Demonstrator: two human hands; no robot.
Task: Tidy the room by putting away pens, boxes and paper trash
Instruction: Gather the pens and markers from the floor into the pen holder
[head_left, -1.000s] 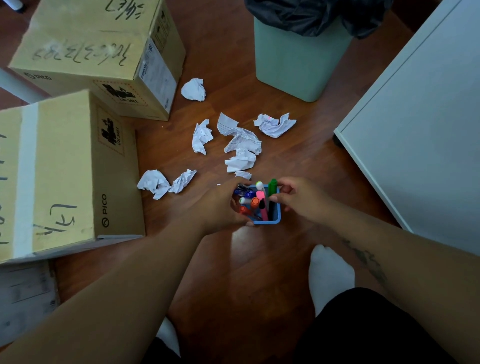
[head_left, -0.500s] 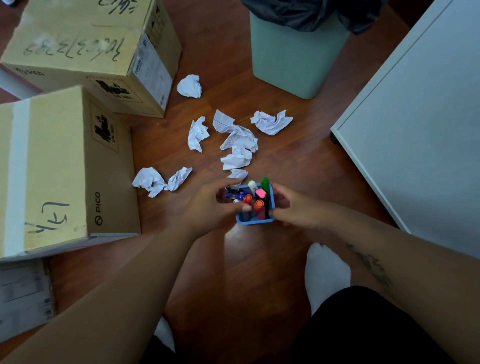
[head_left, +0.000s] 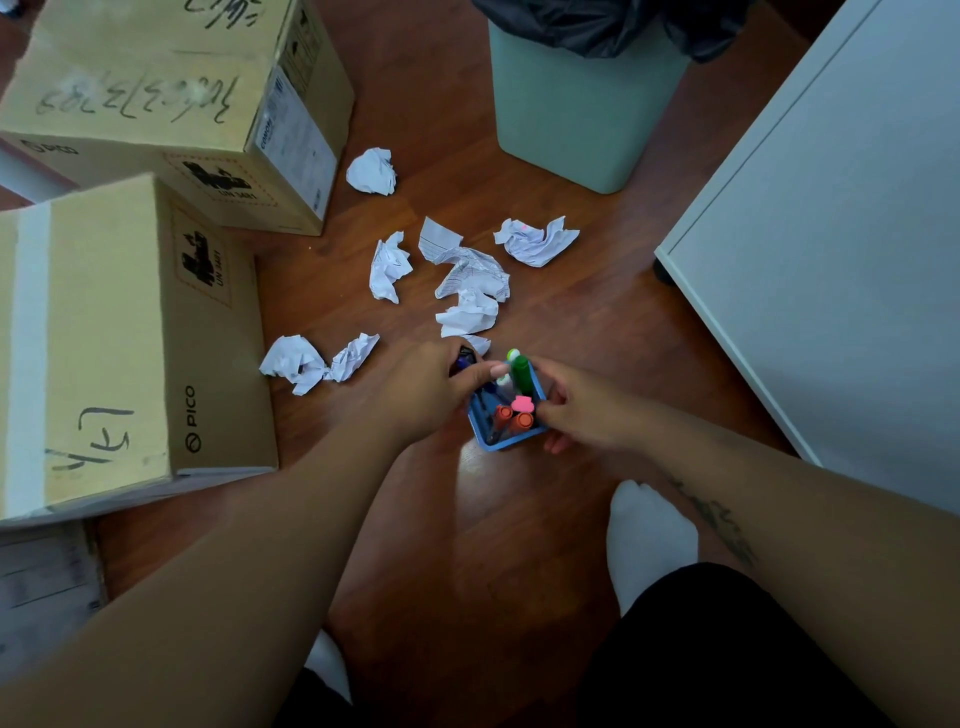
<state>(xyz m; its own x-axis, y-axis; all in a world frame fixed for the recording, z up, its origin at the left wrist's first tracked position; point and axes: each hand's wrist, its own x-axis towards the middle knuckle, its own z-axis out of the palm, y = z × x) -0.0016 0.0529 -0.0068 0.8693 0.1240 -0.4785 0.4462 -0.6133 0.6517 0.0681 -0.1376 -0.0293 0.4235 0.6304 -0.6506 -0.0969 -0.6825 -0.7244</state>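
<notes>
The wooden floor (head_left: 519, 519) is smooth and shiny (light glints on it). Cardboard boxes (head_left: 130, 338) look matt; paper balls (head_left: 371, 171) are crinkly.

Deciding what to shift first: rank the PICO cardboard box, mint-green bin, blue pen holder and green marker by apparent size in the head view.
1. PICO cardboard box (nearest, cropped)
2. mint-green bin (cropped)
3. blue pen holder
4. green marker

Floor: wooden floor (head_left: 597, 322), reddish-brown and glossy.
Light: a pale glare patch (head_left: 483, 462) lay on the boards near the middle of the view.
Furniture: a white unit (head_left: 831, 260) with flat panels stood at right, a dark foot (head_left: 663, 271) under its corner.
</notes>
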